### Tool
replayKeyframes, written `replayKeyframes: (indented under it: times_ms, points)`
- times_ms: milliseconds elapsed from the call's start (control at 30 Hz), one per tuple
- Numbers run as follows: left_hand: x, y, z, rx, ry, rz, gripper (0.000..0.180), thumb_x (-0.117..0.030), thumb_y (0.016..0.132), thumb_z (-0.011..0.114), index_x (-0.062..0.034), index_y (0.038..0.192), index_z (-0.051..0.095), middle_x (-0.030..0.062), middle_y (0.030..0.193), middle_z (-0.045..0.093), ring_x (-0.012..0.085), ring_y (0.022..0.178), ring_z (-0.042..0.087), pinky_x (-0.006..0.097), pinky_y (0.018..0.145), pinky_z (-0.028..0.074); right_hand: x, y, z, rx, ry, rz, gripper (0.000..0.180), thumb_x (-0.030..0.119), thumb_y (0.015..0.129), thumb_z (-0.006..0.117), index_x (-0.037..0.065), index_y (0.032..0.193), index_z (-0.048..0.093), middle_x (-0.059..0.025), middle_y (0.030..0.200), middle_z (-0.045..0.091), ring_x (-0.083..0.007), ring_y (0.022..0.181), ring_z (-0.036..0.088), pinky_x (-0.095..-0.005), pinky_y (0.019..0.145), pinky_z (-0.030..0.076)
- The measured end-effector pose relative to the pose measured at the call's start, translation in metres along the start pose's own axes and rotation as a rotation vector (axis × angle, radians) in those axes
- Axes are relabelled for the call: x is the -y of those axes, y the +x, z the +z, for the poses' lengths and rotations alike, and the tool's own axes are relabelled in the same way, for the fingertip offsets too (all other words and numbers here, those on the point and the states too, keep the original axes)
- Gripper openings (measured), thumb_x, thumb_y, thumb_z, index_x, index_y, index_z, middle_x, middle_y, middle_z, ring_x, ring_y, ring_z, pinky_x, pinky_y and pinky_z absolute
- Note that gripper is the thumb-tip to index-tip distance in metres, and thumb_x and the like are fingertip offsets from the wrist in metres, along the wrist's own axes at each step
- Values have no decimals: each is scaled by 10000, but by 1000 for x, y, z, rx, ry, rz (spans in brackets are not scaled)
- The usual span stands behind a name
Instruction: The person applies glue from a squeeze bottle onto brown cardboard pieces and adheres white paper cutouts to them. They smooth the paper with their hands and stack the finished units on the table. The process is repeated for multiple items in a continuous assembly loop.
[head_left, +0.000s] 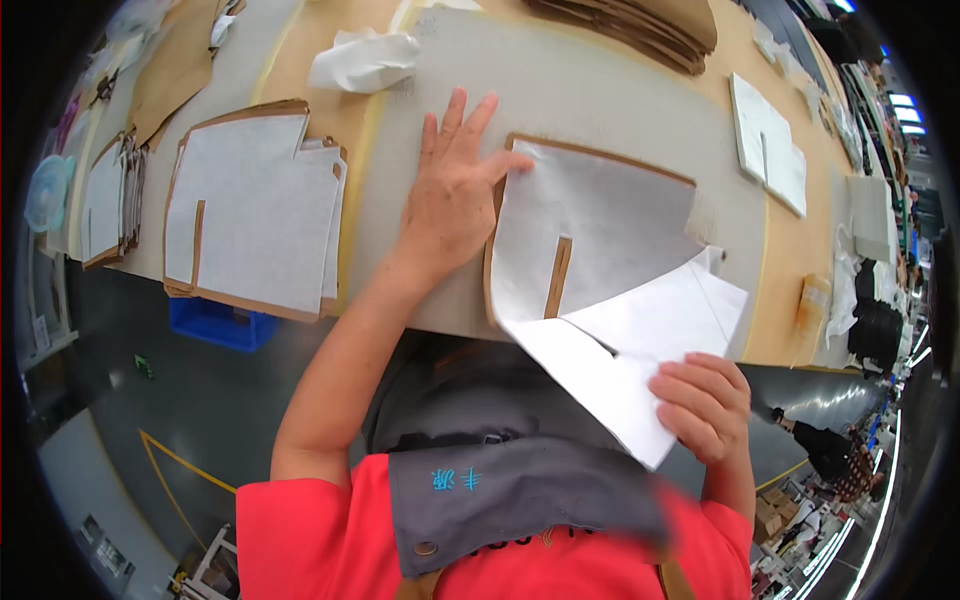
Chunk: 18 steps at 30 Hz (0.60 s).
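Observation:
In front of me a white slotted sheet [600, 205] lies on a brown piece [491, 255], whose edge shows along its left and far sides. The near right part of the sheet is lifted and bent up toward me. My right hand [703, 405] is closed on that raised part, its fingers over the outer face and the thumb hidden. My left hand [452, 195] lies flat with fingers spread on the grey table surface. Its thumb rests on the sheet's far left corner. Through the slot a narrow brown strip shows.
Left of my left arm lies a stack of brown pieces topped with white sheets [250, 215], with another stack [105, 200] beyond it. Brown sheets [640, 25] are piled at the back. White folded pieces [768, 145] lie at right. A blue bin [222, 324] sits below the table edge.

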<state>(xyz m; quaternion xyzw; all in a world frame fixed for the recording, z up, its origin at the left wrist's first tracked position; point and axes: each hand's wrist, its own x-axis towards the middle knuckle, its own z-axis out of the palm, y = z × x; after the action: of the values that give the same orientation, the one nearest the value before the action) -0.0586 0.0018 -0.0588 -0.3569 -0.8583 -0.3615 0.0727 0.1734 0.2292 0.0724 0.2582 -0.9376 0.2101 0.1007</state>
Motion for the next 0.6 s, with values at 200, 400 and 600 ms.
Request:
replayKeyframes:
  times_ms: [200, 400, 600]
  points:
    - [2, 0, 2, -9, 56, 28, 521, 122, 842, 414, -187, 1092, 751, 149, 1557, 424, 382, 1512, 244, 517, 1246, 125, 64, -52, -32, -417, -117, 142, 197, 295, 937, 567, 152, 1038, 476, -11, 827, 657, -181, 701, 639, -404, 704, 512]
    - [5, -3, 3, -23, 52, 54, 551, 124, 855, 398, -197, 1141, 743, 137, 1548, 441, 356, 1507, 272, 481, 1247, 157, 50, -93, -89, -640, -156, 283, 273, 335, 948, 535, 116, 1106, 492, -68, 941, 573, -180, 739, 520, -367, 676, 427]
    - [-12, 3, -11, -9, -123, 58, 539, 134, 858, 402, -143, 1201, 712, 159, 1502, 484, 377, 1471, 338, 489, 1230, 210, -82, -167, -177, -538, 93, 875, 193, 109, 967, 602, -6, 1121, 586, -41, 992, 599, -115, 896, 543, -257, 785, 431]
